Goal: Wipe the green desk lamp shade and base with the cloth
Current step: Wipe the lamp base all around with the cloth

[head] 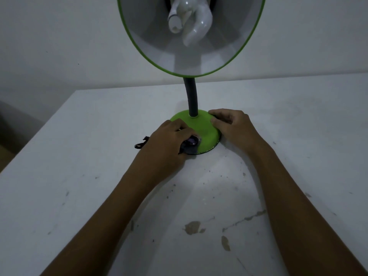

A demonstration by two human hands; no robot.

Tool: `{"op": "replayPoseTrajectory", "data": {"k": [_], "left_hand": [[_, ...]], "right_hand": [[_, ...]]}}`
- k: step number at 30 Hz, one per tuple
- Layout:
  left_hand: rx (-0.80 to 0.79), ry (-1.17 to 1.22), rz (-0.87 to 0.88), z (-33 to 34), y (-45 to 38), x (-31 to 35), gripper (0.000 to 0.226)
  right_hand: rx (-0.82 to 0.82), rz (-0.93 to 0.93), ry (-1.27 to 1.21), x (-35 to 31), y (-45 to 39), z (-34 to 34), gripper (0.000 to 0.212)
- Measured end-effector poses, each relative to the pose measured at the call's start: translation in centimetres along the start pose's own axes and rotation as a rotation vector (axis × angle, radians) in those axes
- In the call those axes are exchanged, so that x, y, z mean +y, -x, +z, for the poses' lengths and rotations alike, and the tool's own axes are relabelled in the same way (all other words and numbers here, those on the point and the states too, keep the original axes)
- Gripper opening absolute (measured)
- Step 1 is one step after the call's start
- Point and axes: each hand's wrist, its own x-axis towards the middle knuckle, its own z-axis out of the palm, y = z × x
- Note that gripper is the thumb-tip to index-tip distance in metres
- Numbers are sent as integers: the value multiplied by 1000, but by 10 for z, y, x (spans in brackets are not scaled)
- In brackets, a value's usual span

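The green lamp base (201, 128) sits on the white table, with a dark flexible neck (191, 96) rising to the green-rimmed shade (139, 46), which faces me and shows a white spiral bulb (189, 18). My left hand (169, 140) presses a dark cloth (189, 145) against the base's front left side; a cloth strip (141, 143) sticks out to the left. On the base's right edge rests my right hand (233, 126), fingers curled over the rim.
The white table (199, 196) is scuffed, with chipped patches near the front. Its far edge meets a pale wall (59, 46) behind the lamp. The table's left edge runs diagonally at the left of the view.
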Motion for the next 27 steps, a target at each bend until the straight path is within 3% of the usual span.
{"op": "replayPoseTrajectory", "data": {"k": [6, 14, 22, 27], "left_hand": [[-28, -101, 41, -5, 0, -14, 41], [13, -37, -13, -16, 6, -18, 46], [59, -37, 21, 2, -4, 4, 29], [77, -43, -37, -2, 4, -17, 42]], "right_hand": [[-3, -5, -1, 0, 0, -1, 30], [-1, -8, -18, 2, 0, 0, 30], [7, -4, -23, 2, 1, 1, 30], [0, -9, -11, 2, -1, 1, 30]]}}
